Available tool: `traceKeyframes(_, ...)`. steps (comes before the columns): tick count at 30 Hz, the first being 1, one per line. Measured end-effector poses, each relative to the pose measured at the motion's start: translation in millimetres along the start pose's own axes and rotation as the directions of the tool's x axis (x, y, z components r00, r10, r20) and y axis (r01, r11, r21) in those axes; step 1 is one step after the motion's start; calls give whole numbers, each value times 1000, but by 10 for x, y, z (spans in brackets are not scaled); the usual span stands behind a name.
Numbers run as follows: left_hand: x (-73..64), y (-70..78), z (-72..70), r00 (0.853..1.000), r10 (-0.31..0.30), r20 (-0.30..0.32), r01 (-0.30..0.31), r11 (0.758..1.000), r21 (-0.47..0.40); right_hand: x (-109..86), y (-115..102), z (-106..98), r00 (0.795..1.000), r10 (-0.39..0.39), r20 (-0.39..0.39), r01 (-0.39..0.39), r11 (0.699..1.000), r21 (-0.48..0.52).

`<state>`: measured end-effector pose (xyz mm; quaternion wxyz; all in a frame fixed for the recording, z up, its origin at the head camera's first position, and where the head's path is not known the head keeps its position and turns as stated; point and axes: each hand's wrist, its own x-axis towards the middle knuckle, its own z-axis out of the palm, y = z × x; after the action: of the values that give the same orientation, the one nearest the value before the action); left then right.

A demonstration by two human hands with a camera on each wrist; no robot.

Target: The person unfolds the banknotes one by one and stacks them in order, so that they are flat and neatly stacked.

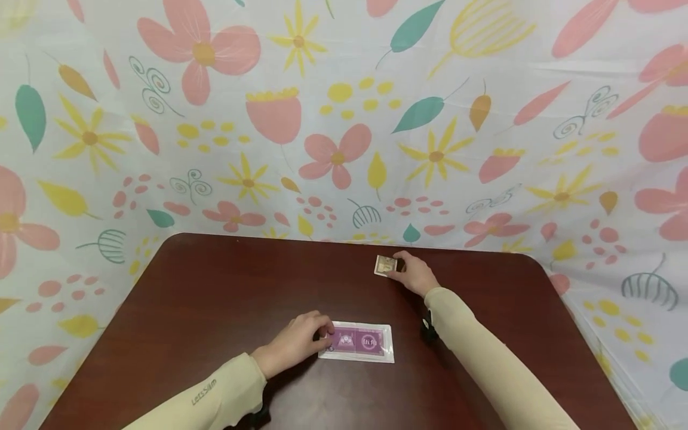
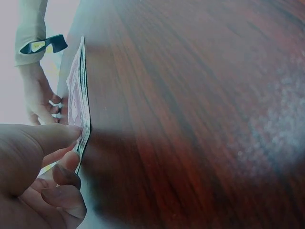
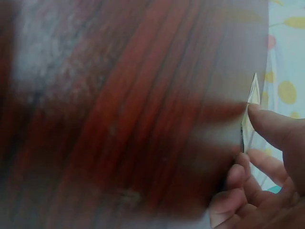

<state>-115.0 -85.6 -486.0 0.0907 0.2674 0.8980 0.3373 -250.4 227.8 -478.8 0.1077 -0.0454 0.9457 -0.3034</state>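
A flat stack of purple printed banknotes (image 1: 371, 342) with a pale, glossy border lies near the middle of the table. My left hand (image 1: 301, 340) pinches its left end. In the left wrist view several thin layers show along the edge of the banknotes (image 2: 78, 100), with the thumb (image 2: 62, 136) on that end. Further back, close to the far edge, my right hand (image 1: 416, 273) holds a small brownish card (image 1: 384, 265) with a light border by its right side. The right wrist view shows this card (image 3: 253, 93) nearly edge-on between thumb and fingers.
The dark red-brown wooden table (image 1: 226, 286) has rounded far corners. A white cloth (image 1: 344, 119) printed with flowers and leaves hangs behind it and along both sides. Dark wrist straps (image 1: 428, 328) sit at the cream sleeves (image 1: 484, 358).
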Motion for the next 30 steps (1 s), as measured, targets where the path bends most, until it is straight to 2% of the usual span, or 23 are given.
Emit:
traceKeyframes(4, 9, -10, -8, 1000, 1, -3, -1, 1000, 2, -9, -58, -18, 1000, 18, 15, -18, 1000, -14)
traceKeyframes(9, 1, -5, 7, 1000, 3, -1, -3, 1000, -2, -85, -66, -13, 998, 34, 43, -35, 999, 31)
traceKeyframes(16, 4, -2, -16, 1000, 13, -6, -13, 1000, 10, -79, -4, 39, 1000, -30, 4, 29, 999, 37)
traceKeyframes(19, 19, -5, -19, 1000, 12, -6, -12, 1000, 19, -73, 26, 31, 999, -33, -11, 34, 998, 53)
traceKeyframes(26, -3, 11, -6, 1000, 6, -16, -6, 1000, 16, -151, 84, 29, 997, -8, -75, 18, 991, 131)
traceKeyframes(30, -25, 28, -6, 999, 9, -36, -8, 1000, 21, -200, 143, 15, 995, 13, -97, 11, 970, 241)
